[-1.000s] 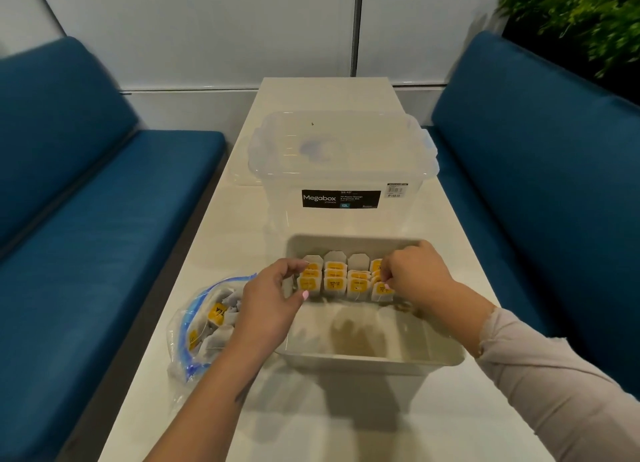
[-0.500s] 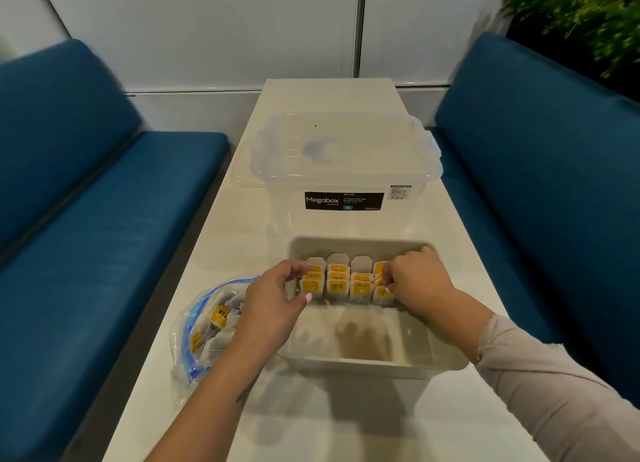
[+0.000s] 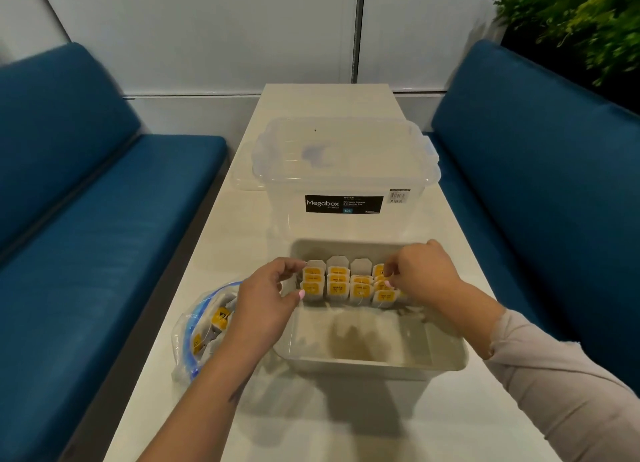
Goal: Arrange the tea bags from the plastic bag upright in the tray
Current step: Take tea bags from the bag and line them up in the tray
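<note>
Straightening the tea bags (image 3: 349,285) in the tray (image 3: 374,363)

My left hand (image 3: 268,297) steadies the rows, fingers curled; my right hand (image 3: 417,271) pinches one. They look light, soft paper, so I would hold the top edge.

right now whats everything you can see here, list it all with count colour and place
tea bags: about a dozen, white with yellow tags, upright at the tray's far end
tray: one, beige, near middle of table
plastic bag: one, clear with blue zip, left of tray, more tea bags inside
storage box: one, clear, lidded, behind tray
table: one, cream
benches: two, blue, either side
plant: one, green, upper right
left hand: at the rows' left end
right hand: pinching at the rows' right end
</note>
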`<action>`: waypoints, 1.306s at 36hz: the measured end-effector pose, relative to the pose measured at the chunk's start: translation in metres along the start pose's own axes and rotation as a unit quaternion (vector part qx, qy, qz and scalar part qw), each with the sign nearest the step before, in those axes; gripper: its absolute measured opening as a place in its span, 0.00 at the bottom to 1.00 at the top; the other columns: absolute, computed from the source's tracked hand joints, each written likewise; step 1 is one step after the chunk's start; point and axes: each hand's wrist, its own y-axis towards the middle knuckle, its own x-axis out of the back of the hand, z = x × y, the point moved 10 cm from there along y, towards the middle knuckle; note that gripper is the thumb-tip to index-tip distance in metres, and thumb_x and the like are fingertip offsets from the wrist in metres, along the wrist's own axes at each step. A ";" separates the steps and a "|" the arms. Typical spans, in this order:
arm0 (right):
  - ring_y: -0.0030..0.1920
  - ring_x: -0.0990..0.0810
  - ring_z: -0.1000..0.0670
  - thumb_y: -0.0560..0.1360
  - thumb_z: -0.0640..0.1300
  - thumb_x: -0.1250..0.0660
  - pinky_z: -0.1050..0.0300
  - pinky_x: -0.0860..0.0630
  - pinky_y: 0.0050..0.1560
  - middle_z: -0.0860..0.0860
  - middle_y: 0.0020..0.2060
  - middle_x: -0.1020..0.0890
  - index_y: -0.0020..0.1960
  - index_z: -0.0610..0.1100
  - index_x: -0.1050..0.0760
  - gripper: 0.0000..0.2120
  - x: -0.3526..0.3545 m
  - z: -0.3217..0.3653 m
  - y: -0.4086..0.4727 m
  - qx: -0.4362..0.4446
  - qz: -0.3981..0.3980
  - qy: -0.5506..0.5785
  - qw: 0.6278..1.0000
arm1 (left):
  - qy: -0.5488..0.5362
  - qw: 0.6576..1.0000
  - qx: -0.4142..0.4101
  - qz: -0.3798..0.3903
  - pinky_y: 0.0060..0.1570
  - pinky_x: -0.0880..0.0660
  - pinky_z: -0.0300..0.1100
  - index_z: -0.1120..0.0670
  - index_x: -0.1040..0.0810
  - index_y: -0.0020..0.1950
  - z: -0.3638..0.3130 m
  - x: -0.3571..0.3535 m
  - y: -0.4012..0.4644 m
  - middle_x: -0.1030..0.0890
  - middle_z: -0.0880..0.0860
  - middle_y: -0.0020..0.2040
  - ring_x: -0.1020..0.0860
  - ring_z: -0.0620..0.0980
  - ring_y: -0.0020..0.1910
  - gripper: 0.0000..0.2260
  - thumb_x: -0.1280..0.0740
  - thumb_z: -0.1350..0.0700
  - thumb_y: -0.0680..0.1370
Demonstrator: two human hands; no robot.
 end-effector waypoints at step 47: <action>0.54 0.24 0.46 0.75 0.51 0.37 0.52 0.32 0.58 0.49 0.50 0.19 0.56 0.48 0.21 0.13 -0.029 0.304 -0.012 0.261 0.081 -0.025 0.962 | 0.168 0.983 0.066 -0.013 0.52 0.22 0.44 0.49 0.24 0.63 0.091 0.112 -0.006 0.19 0.49 0.56 0.20 0.48 0.50 0.16 0.33 0.60 0.76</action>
